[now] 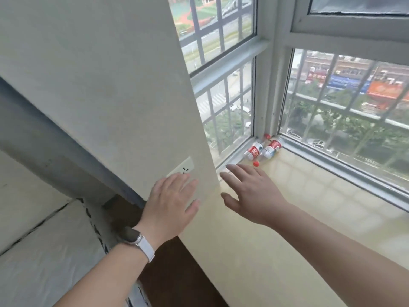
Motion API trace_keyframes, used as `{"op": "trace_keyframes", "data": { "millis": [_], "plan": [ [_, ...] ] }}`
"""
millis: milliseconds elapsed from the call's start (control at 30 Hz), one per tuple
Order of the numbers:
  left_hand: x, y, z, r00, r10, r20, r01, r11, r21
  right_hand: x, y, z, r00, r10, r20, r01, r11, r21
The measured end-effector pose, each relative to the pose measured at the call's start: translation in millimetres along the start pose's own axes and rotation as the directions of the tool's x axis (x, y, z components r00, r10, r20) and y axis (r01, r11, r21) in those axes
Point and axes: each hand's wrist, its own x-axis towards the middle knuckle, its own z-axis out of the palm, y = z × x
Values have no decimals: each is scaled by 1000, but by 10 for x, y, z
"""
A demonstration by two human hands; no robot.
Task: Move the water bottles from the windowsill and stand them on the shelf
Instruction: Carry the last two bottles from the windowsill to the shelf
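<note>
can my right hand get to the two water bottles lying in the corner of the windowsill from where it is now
Probably yes. Your right hand is open over the windowsill, fingers pointing at the water bottles lying in the corner. Only bare sill and a loose red cap lie between; it just needs to stretch further.

Both forearms are bare, with no sleeves in view. The left wrist carries a smartwatch (pixel 132 236) with a dark rounded face on a white strap. The hands wear no rings or gloves.
</note>
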Motion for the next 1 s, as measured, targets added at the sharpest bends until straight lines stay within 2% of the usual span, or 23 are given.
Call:
{"op": "trace_keyframes", "data": {
  "millis": [233,333,567,800,900,1000],
  "plan": [
    [882,168,319,986,162,-32,-164,980,-111,32,616,11,970,240,30,-238,970,-40],
    [1253,212,528,981,190,-31,-193,963,-190,47,824,92,942,333,42,-332,943,-36],
    [2238,233,1310,956,259,137,-200,919,-341,305,1353,494,853,515,81,-504,855,-125],
    [3070,426,2316,952,194,238,-58,874,-483,720,2020,1173,750,633,193,-617,774,-141],
    [3375,501,2788,934,131,332,72,842,-535,864,2379,1527,741,643,196,-622,766,-162],
    [3646,572,3262,907,37,420,245,763,-598,1012,2707,1905,721,668,185,-648,745,-159]
  ]
}}
